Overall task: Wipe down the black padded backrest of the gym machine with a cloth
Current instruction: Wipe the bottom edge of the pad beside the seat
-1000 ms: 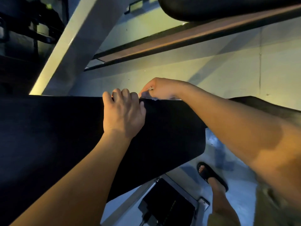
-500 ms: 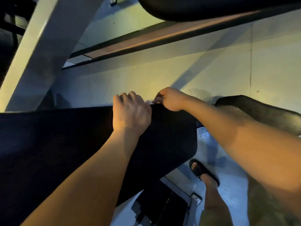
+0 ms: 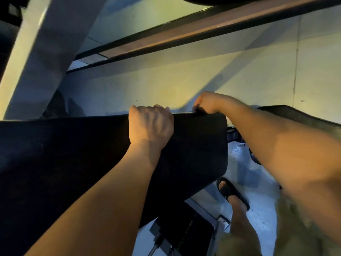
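Pale wall (image 3: 184,85) behind | black backrest (image 3: 73,154) lower left | left hand (image 3: 150,124) centre, fingers hooked over its top edge | right hand (image 3: 208,102) fingers curled at its top-right corner, hold unclear

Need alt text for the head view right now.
The left hand grips the top edge of the black padded backrest; the right hand pinches a small dark wad, likely the cloth, near its corner. A sandalled foot stands below.

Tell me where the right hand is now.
Head view, right of centre: the right hand sits curled on the top edge of the backrest near its right end, beside the left hand.
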{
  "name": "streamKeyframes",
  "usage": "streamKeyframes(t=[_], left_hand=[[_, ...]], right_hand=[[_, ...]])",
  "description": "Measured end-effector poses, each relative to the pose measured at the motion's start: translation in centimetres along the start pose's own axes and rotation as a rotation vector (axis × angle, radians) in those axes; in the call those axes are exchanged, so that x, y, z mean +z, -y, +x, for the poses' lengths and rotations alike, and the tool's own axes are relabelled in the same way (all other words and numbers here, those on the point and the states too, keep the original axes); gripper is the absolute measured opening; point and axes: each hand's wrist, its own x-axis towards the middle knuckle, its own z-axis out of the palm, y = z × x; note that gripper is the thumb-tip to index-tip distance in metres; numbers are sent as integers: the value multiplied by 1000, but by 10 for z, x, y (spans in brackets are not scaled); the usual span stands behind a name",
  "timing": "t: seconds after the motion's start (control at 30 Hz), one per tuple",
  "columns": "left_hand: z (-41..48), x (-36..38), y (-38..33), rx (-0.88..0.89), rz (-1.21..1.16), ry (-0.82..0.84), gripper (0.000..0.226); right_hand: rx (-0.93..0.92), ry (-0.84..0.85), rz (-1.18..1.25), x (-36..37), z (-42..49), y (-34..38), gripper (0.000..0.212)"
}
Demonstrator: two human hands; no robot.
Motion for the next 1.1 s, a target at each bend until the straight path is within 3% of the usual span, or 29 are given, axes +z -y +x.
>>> streamKeyframes(t=[0.2, 0.23, 0.3, 0.4, 0.63, 0.7, 0.87, 1.03, 1.1], left_hand=[[2, 0, -1, 4, 0, -18, 46], [2, 0, 0, 3, 0, -21, 46], [2, 2, -1, 0, -2, -20, 47], [2, 2, -2, -10, -1, -28, 47], [1, -1, -2, 22, 23, -55, 48], [1, -1, -2, 5, 42, -66, 47], [4, 3, -5, 15, 29, -61, 49], [3, 2, -6, -11, 37, -76, 51], [3, 1, -6, -20, 64, -90, 51]], right_hand=[[-276, 23, 112, -5, -2, 53, 26], [-268, 38, 28, -3, 2, 37, 26], [-81, 41, -198, -4, 8, -9, 27], [165, 5, -235, -2, 7, -59, 27], [-273, -28, 179, 1, -5, 11, 21], [-228, -47, 125, 3, -1, -12, 22], [159, -20, -217, 8, 12, -79, 24], [-82, -11, 100, 11, 26, -40, 34], [-70, 1, 106, 12, 29, -51, 28]])
